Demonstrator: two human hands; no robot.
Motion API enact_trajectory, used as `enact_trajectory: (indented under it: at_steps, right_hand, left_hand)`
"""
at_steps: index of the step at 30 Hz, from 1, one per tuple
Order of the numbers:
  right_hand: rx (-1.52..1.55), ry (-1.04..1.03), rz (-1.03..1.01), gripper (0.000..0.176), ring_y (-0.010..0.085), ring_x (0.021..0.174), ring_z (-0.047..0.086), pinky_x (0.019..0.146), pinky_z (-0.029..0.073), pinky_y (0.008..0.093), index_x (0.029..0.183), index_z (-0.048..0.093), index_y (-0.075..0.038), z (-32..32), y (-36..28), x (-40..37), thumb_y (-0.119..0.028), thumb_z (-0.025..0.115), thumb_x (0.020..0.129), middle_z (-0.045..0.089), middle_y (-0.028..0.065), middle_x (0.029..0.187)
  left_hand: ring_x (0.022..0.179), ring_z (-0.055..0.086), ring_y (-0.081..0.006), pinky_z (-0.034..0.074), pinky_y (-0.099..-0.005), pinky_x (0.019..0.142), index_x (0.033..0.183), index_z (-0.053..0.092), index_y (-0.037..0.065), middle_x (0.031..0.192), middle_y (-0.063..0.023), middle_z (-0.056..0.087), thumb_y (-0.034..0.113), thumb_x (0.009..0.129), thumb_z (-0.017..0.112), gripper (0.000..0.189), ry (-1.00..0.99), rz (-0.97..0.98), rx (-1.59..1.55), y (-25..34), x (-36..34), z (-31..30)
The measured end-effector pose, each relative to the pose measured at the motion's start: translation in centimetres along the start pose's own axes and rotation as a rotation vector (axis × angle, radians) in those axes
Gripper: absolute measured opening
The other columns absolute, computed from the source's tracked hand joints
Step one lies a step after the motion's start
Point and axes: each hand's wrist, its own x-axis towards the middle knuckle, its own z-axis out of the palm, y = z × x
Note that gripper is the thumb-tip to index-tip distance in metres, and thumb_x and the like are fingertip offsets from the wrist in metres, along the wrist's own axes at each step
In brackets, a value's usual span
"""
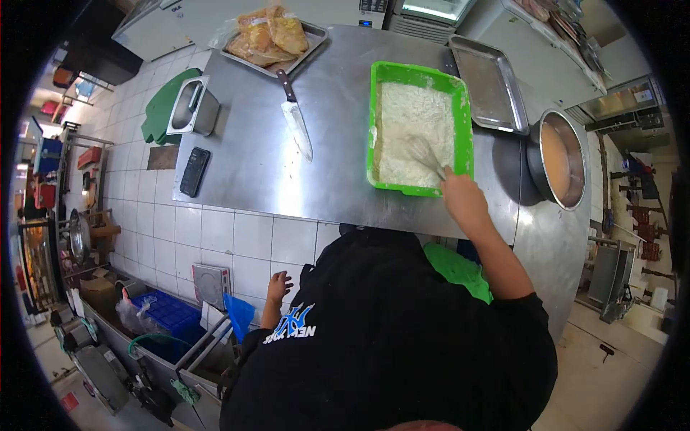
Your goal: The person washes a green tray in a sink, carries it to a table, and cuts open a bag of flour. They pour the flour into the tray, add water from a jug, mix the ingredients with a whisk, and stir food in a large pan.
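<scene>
My right hand (466,201) is closed round the handle of a wire whisk (425,154). The whisk's wires rest in white flour (417,108), which fills a green rectangular tray (374,122). Flour clings to the tray's rim. My left hand (279,286) hangs beside my body, off the table's front edge, with its fingers apart and nothing in it. To the left of the tray lies a knife (298,131) with a dark handle and a broad blade.
On the steel table (287,194) are a phone (195,172), a metal container (207,111), a tray with bagged meat (267,37), an empty metal tray (489,82) and a bowl of orange liquid (557,159). A sink unit (165,359) stands lower left.
</scene>
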Motion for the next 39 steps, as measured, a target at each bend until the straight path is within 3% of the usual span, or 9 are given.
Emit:
enact_trajectory:
  at_steps: [7, 12, 16, 21, 27, 29, 31, 34, 39]
  right_hand:
    - [-0.019, 0.069, 0.003, 0.03, 0.0443, 0.08, 0.067, 0.071, 0.054, 0.0545, 0.111, 0.06, 0.001, 0.7, 0.3, -1.1, -0.019, 0.045, 0.095, 0.067, 0.0267, 0.087]
    - [0.067, -0.007, 0.055, 0.034, 0.0473, 0.086, 0.065, 0.075, 0.052, 0.0559, 0.117, 0.057, -0.001, 0.9, -0.9, 0.6, -0.027, 0.053, 0.094, 0.065, 0.029, 0.092]
    - [0.007, 0.102, 0.057, 0.024, 0.0454, 0.082, 0.067, 0.073, 0.053, 0.0547, 0.104, 0.06, 0.001, 0.8, -0.8, -0.9, -0.017, 0.048, 0.094, 0.066, 0.027, 0.087]
    - [0.039, 0.13, 0.031, 0.021, 0.0433, 0.079, 0.068, 0.07, 0.054, 0.0538, 0.098, 0.061, 0.003, 1.0, -0.8, 0.5, -0.012, 0.047, 0.092, 0.067, 0.0251, 0.084]
    - [0.021, 0.153, 0.056, 0.022, 0.0422, 0.078, 0.068, 0.069, 0.055, 0.0523, 0.097, 0.061, 0.003, 1.8, -0.9, 0.4, -0.012, 0.046, 0.092, 0.067, 0.024, 0.082]
    - [0.069, 0.197, 0.086, 0.023, 0.0423, 0.078, 0.068, 0.068, 0.055, 0.0524, 0.097, 0.062, 0.002, 2.0, -0.5, 2.7, -0.012, 0.044, 0.093, 0.067, 0.0242, 0.082]
    - [0.05, 0.179, 0.108, 0.024, 0.0423, 0.078, 0.068, 0.069, 0.054, 0.0532, 0.096, 0.062, 0.002, 1.7, -1.0, 1.1, -0.012, 0.044, 0.093, 0.067, 0.0251, 0.083]
    - [0.058, 0.162, 0.008, 0.024, 0.0427, 0.081, 0.068, 0.071, 0.054, 0.0541, 0.096, 0.062, 0.003, 2.7, -1.2, 2.7, -0.013, 0.044, 0.093, 0.067, 0.0267, 0.084]
    - [0.138, 0.187, 0.08, 0.025, 0.0441, 0.084, 0.067, 0.073, 0.053, 0.0546, 0.094, 0.062, 0.004, 1.7, -1.0, 3.6, -0.013, 0.044, 0.093, 0.066, 0.0282, 0.087]
  left_hand:
    - [0.083, 0.067, -0.0222, 0.048, -0.0343, 0.062, 0.128, 0.052, 0.009, 0.113, -0.0116, 0.067, 0.036, 0.096, 0.051, 0.042, -0.126, 0.013, 0.359, -4.0, 2.3, -2.4]
    - [0.078, 0.065, -0.019, 0.049, -0.033, 0.063, 0.125, 0.055, 0.006, 0.1, -0.011, 0.069, 0.038, 0.094, 0.057, 0.045, -0.005, -0.119, -0.001, 1.0, 0.2, -1.1]
    - [0.061, 0.055, -0.0125, 0.046, -0.0312, 0.053, 0.102, 0.066, -0.001, 0.073, -0.0049, 0.063, 0.037, 0.087, 0.071, 0.041, 0.069, 0.323, 0.321, 4.1, 3.0, -1.8]
    - [0.048, 0.047, -0.0127, 0.041, -0.0293, 0.045, 0.095, 0.065, -0.001, 0.064, -0.0013, 0.056, 0.03, 0.087, 0.069, 0.033, 0.016, 0.101, 0.387, 6.9, 2.7, -2.1]
    - [0.07, 0.059, -0.0184, 0.054, -0.0347, 0.065, 0.115, 0.063, 0.005, 0.079, -0.0062, 0.06, 0.024, 0.086, 0.063, 0.035, -0.36, 0.396, 0.75, -1.6, 5.8, -6.3]
    - [0.088, 0.062, -0.0237, 0.054, -0.0398, 0.08, 0.124, 0.057, 0.006, 0.094, -0.0098, 0.064, 0.028, 0.086, 0.064, 0.045, -0.433, 0.097, 0.722, -5.4, 7.5, -7.6]
    - [0.098, 0.063, -0.0281, 0.052, -0.045, 0.085, 0.131, 0.051, 0.009, 0.11, -0.0121, 0.066, 0.035, 0.088, 0.064, 0.051, -0.631, 1.024, 1.372, -5.0, 10.9, -9.6]
    - [0.098, 0.062, -0.0282, 0.051, -0.0457, 0.081, 0.134, 0.049, 0.012, 0.115, -0.012, 0.065, 0.037, 0.092, 0.059, 0.05, -0.013, -0.064, 0.012, 1.4, 1.6, -4.0]
    - [0.085, 0.063, -0.0215, 0.05, -0.0356, 0.068, 0.131, 0.051, 0.012, 0.114, -0.0111, 0.065, 0.037, 0.095, 0.054, 0.043, -0.158, -0.119, 0.252, 2.0, 3.4, -3.0]
